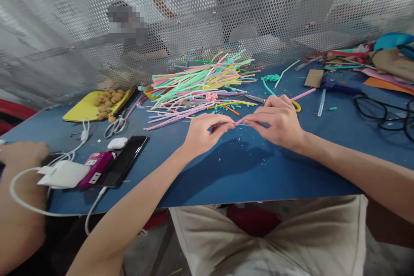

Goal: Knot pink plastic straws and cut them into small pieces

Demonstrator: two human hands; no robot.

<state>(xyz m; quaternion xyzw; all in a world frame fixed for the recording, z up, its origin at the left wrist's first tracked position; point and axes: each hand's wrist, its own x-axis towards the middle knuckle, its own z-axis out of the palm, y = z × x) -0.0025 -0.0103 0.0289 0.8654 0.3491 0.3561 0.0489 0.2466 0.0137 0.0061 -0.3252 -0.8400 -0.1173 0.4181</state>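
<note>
At the far left, another person's hand rests by a charger and phone. Behind them lie a yellow tray and scissors. At mid-tabletop a loose pile of straws spreads in front of a mesh screen.

Just in front of the pile, the left hand pinches the near end of a pink straw between thumb and forefinger. The right hand is closed around its middle, and the far end pokes out beyond the knuckles, above the tabletop.

Small offcuts and a pink rosette suggest some pieces are finished, but most of the pile looks untouched. A black cable and paper scraps lie at the right.
</note>
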